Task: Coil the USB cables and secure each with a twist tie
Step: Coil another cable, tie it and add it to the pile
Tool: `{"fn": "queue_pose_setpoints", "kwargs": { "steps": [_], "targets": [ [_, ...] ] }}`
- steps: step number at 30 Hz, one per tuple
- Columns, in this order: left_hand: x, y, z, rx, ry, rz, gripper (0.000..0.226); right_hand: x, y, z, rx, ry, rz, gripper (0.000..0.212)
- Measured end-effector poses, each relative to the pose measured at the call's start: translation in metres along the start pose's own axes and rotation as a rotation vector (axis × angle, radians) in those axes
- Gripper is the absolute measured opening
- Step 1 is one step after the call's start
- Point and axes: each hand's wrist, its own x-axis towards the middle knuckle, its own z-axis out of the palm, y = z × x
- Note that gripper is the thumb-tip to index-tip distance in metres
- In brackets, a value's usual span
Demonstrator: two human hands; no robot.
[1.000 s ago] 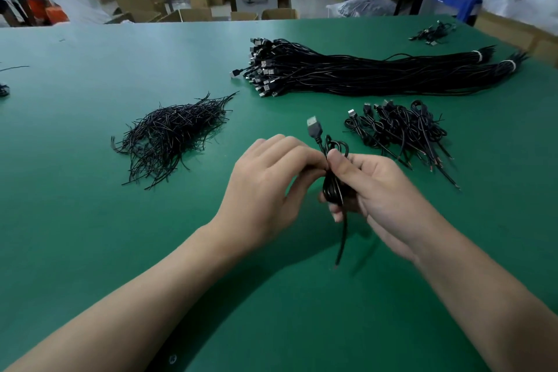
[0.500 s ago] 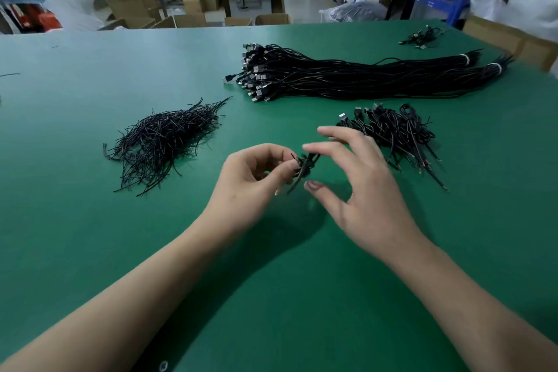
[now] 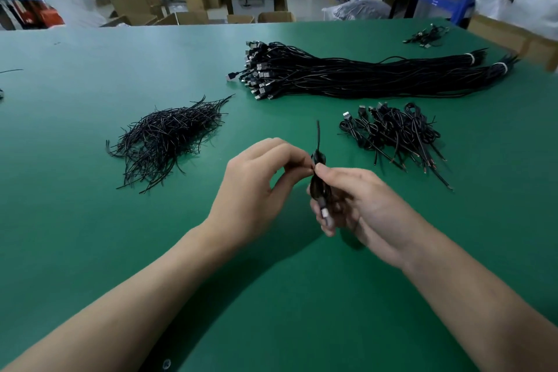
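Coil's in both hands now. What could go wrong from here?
1. The coiled cable is held only by the right hand while the left hand pinches its top; a looser grip would likely let the loops spring open.
2. The cable's loose end sticks up out of the coil, so the tie may miss it.
3. The tie itself is too small to see; a weak twist might go unnoticed.

**Room near and left, piles far and right**

The counter (image 3: 90, 251) lies bare along its near edge and left side. Left of centre sits a heap of twist ties (image 3: 164, 142). A long cable bundle (image 3: 362, 78) stretches toward the far right corner, a pile of coiled cables (image 3: 392, 133) just before it, a narrow bare strip between them.
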Motion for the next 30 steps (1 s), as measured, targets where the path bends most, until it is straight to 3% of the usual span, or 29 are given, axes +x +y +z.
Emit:
{"fn": "queue_pose_setpoints", "kwargs": {
  "steps": [3, 5, 8, 9, 10, 12, 16, 20, 25, 30],
  "targets": [
    [0.002, -0.004, -0.001, 0.085, -0.008, 0.152, 0.008, -0.003, -0.004, -0.002, 0.198, -0.076, 0.160, 0.031],
    [0.002, -0.003, -0.001, 0.005, -0.012, 0.027, 0.005, -0.001, -0.003, -0.004, 0.098, -0.011, 0.093, 0.037],
    [0.001, -0.004, -0.002, -0.197, -0.030, -0.322, 0.011, 0.002, 0.001, -0.006, -0.320, 0.239, -0.182, 0.018],
    [0.002, -0.006, -0.003, -0.309, -0.045, -0.445, 0.013, 0.002, 0.003, -0.007, -0.535, 0.343, -0.307, 0.017],
    [0.002, -0.006, -0.003, -0.427, -0.059, -0.546, 0.014, 0.003, 0.005, -0.009, -0.758, 0.407, -0.418, 0.031],
    [0.003, -0.005, -0.002, -0.596, -0.099, -0.661, 0.012, 0.004, 0.006, -0.011, -1.064, 0.416, -0.597, 0.051],
    [0.001, 0.000, 0.002, -0.797, -0.210, -0.741, 0.012, 0.008, 0.008, -0.014, -1.176, 0.300, -0.688, 0.046],
    [0.001, 0.002, 0.002, -0.754, -0.218, -0.702, 0.013, 0.007, 0.006, -0.015, -1.129, 0.345, -0.696, 0.024],
    [0.001, 0.006, 0.001, -0.416, -0.153, -0.434, 0.010, 0.004, 0.008, -0.013, -0.983, 0.399, -0.606, 0.043],
    [0.002, 0.006, -0.005, -0.156, -0.082, -0.176, 0.006, 0.003, 0.006, -0.006, -0.740, 0.336, -0.556, 0.036]
  ]
}}
